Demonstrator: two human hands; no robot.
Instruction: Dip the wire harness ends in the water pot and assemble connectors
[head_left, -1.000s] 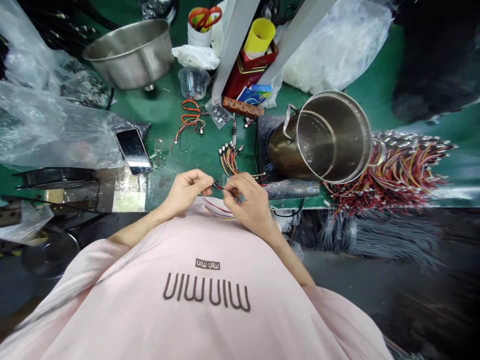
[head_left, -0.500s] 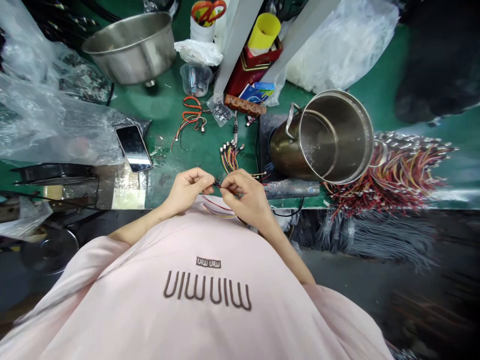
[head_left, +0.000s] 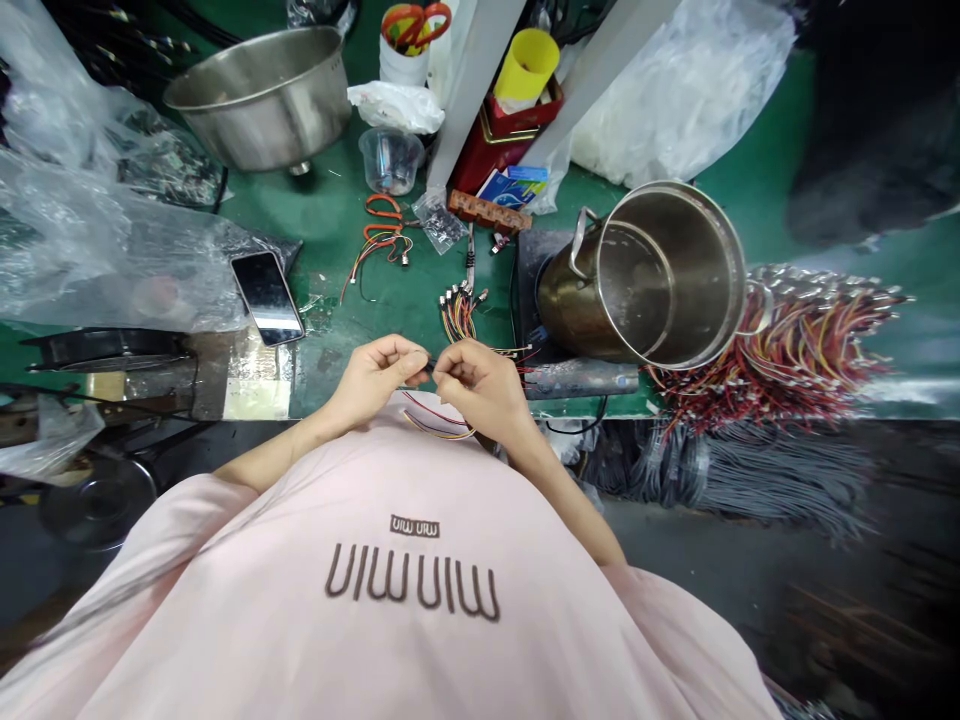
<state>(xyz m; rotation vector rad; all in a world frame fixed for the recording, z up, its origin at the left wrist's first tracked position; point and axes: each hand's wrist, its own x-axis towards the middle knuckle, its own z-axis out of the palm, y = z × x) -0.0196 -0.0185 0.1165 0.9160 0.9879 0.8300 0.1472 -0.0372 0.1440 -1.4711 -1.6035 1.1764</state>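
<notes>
My left hand is closed, thumb against fingers, on a small black connector. Close beside it, my right hand is closed with its fingertips at the connector's other side; what it pinches is too small to make out. Thin red, yellow and black wires hang below the hands, in front of the pink shirt. Just beyond my hands a bundle of wires with white connectors lies on the green table.
A phone lies at the left, orange-handled scissors further back. On the right stand a tall metal pot and a big pile of red and yellow wires. A metal bowl is at the back left.
My right hand has shifted slightly left, closer to my left hand, and its fingers have curled a little differently. My left hand stays in place.
</notes>
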